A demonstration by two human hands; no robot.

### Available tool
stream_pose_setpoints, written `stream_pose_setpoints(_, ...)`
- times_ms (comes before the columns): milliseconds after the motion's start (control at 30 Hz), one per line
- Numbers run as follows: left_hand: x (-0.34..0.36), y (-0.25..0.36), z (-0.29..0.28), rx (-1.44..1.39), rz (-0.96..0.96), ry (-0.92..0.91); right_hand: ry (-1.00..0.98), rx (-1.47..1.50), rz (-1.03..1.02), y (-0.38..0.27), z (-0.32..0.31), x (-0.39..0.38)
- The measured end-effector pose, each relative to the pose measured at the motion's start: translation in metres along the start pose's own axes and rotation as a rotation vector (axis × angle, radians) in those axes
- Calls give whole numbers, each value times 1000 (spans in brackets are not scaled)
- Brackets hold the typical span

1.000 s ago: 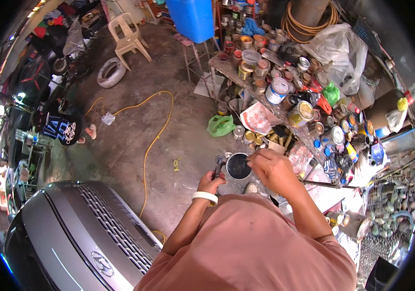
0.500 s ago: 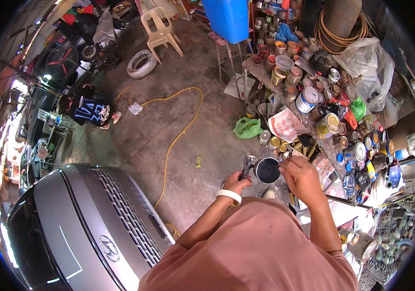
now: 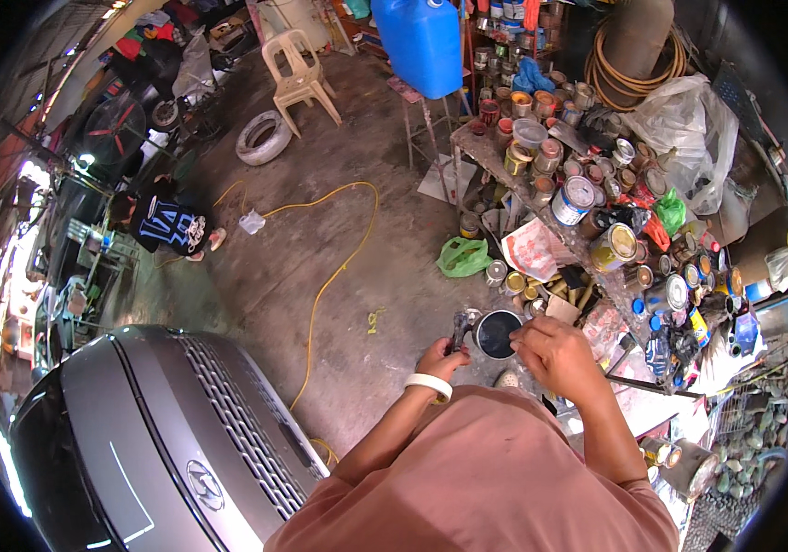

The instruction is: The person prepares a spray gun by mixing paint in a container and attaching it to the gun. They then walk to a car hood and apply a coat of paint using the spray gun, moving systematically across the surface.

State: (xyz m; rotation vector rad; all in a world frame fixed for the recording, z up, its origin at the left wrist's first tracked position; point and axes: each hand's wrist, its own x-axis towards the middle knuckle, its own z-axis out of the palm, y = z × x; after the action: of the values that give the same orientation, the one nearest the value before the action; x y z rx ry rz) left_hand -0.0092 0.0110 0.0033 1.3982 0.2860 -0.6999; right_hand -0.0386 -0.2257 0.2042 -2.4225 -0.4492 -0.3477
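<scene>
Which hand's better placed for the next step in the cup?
Probably the right hand: it's at the right edge of the cup, while the left hand grips a dark tool beside it.

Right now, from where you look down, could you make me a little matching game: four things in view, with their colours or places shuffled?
Things:
1. large jug
2. round container
3. wristband
4. long cord or hose

Clues:
A. white, worn on a wrist
B. yellow and curving
C. blue, at the picture's top edge
D. dark inside, between left hand and right hand

Pairs: 1-C, 2-D, 3-A, 4-B
</scene>
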Motion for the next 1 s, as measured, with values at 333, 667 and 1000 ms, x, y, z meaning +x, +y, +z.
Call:
stream_pose_setpoints(333,2,-7,-3,32,29,8,8,-15,38,1,-3,-2)
stream_pose_setpoints(667,2,0,-2,30,15,-25,-21,-112,103,8,-5,-9)
stream_pose_setpoints(1000,-5,11,2,104,56,30,123,-82,93,20,-4,-24)
